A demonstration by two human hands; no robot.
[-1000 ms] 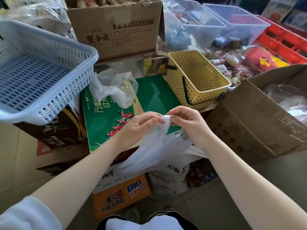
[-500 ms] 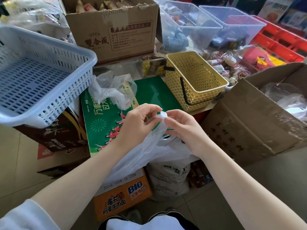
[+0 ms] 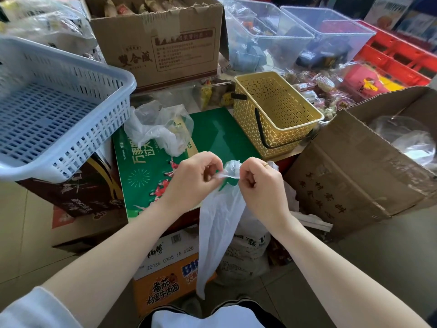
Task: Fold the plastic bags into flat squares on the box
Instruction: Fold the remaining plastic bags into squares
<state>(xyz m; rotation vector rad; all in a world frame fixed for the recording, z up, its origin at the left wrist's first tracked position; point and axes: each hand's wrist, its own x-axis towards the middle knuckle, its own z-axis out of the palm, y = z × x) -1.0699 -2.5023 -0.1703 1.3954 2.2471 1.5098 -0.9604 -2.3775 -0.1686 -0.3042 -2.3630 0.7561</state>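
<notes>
Since the earlier frame, both hands had drawn back toward me and closed into fists, and the plastic bag (image 3: 221, 223) that had been spread loosely between them now hung down in a long narrow strip. I saw my left hand (image 3: 197, 179) with a narrow grip, fingers curled and pinching the bunched top of the bag from the left. My right hand (image 3: 260, 183) matched it, fingers curled in a tight grip on the same bunched top from the right, a ring showing on one finger. The two hands sat close together with only the crumpled top of the bag between them. That bag was held in the air above the near edge of the green box (image 3: 151, 178), its lower end dangling in front of an orange carton (image 3: 163, 288) on the floor. A second crumpled bag (image 3: 160, 129) lay on the far part of the green box, untouched by either hand. A blue basket (image 3: 54, 110) overhung the box at the left, and a yellow basket (image 3: 276, 114) stood just beyond its far right corner. A large brown cardboard box (image 3: 354, 166) stood open at the right.
</notes>
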